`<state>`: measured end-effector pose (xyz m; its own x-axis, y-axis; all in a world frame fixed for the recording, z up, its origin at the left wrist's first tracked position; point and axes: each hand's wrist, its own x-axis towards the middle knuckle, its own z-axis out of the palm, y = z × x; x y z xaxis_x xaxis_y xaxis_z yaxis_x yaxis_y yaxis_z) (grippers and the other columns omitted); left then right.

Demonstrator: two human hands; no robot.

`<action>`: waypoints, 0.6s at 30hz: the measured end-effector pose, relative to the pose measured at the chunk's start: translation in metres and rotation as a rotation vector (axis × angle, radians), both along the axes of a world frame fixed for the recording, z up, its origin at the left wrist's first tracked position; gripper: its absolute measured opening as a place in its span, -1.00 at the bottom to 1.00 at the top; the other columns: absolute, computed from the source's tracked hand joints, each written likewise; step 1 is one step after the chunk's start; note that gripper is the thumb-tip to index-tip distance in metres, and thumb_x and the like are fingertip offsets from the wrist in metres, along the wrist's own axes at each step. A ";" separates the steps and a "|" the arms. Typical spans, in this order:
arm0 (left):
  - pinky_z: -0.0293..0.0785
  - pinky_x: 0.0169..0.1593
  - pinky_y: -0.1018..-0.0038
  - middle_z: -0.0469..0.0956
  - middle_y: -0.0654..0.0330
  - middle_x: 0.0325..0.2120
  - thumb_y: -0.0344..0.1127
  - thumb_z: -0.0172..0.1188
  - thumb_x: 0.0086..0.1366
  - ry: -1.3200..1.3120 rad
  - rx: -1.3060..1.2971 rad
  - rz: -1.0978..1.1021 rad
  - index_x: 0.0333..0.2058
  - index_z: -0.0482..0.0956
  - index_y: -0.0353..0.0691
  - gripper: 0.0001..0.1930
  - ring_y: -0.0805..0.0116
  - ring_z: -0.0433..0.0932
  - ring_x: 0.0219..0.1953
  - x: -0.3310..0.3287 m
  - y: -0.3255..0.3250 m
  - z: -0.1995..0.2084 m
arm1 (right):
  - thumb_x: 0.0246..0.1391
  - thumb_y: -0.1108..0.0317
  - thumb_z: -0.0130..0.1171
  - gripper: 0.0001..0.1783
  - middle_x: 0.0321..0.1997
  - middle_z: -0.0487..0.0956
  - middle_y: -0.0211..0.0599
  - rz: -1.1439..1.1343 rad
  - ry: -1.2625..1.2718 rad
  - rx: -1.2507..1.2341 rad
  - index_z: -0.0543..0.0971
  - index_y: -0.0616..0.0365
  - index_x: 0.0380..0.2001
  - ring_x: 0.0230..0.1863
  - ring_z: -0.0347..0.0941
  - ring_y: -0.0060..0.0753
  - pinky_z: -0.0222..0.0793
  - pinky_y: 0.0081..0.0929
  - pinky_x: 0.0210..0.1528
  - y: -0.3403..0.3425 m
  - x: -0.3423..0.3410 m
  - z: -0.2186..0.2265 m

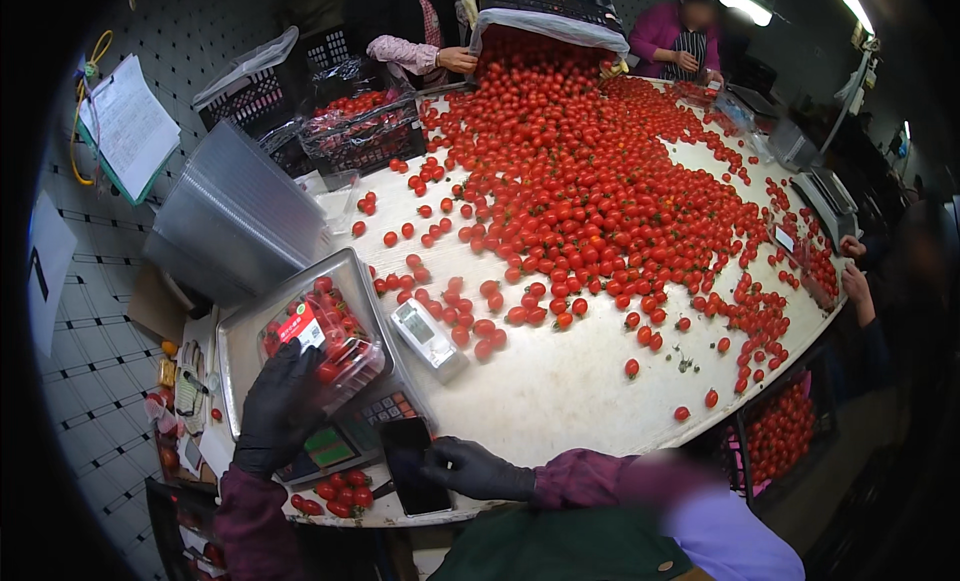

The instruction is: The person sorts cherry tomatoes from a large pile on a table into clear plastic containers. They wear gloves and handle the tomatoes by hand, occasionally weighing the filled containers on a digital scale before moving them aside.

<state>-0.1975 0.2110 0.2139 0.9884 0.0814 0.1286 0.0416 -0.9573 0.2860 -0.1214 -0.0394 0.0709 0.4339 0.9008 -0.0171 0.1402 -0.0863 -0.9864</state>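
My left hand (277, 406), in a black glove, rests on a clear plastic clamshell box of cherry tomatoes (322, 338) that sits on the steel pan of a weighing scale (240, 331). The box carries a red and white label. My right hand (470, 468), also black-gloved, lies on a black phone (412, 466) at the table's near edge, fingers spread over its right side. A large heap of loose cherry tomatoes (580, 181) covers the white round table (560, 391) beyond both hands.
A small white handheld device (427, 338) lies right of the scale. Stacked clear boxes (235, 216) stand at left, black crates (350, 121) behind. Other people stand at the far side tipping a crate (545, 21); a person's hands (852, 271) work at right near scales (825, 196).
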 end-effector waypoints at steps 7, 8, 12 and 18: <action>0.29 0.07 0.47 0.43 0.18 -0.04 -0.31 0.19 0.16 0.029 -0.933 0.124 0.10 0.29 -0.31 -0.46 0.37 0.39 -0.03 0.026 0.066 0.040 | 0.02 0.29 0.08 -0.79 -0.38 0.46 -0.02 -0.088 -0.274 0.194 0.42 0.22 -0.38 -0.30 0.42 0.00 0.34 -0.27 -0.26 0.103 0.066 0.050; 0.29 0.08 0.46 0.44 0.17 -0.05 -0.30 0.21 0.15 0.030 -0.958 0.141 0.08 0.31 -0.32 -0.47 0.36 0.39 -0.02 0.027 0.076 0.041 | 0.02 0.29 0.07 -0.79 -0.38 0.48 0.00 -0.073 -0.252 0.191 0.44 0.22 -0.38 -0.28 0.44 0.00 0.35 -0.26 -0.25 0.119 0.072 0.054; 0.27 0.10 0.44 0.45 0.16 -0.07 -0.31 0.23 0.12 0.049 -1.010 0.172 0.04 0.36 -0.33 -0.49 0.35 0.40 -0.02 0.036 0.089 0.038 | 0.02 0.28 0.05 -0.79 -0.41 0.53 0.01 -0.139 -0.269 0.058 0.49 0.24 -0.39 -0.30 0.48 0.02 0.38 -0.20 -0.26 0.150 0.086 0.053; 0.27 0.07 0.46 0.46 0.15 -0.09 -0.33 0.20 0.14 0.020 -1.030 0.217 0.03 0.37 -0.35 -0.52 0.37 0.41 -0.04 0.034 0.086 0.041 | -0.05 0.29 0.08 -0.79 -0.48 0.54 -0.03 0.010 -0.579 -0.138 0.51 0.22 -0.42 -0.37 0.50 0.02 0.39 -0.15 -0.28 0.149 0.103 0.065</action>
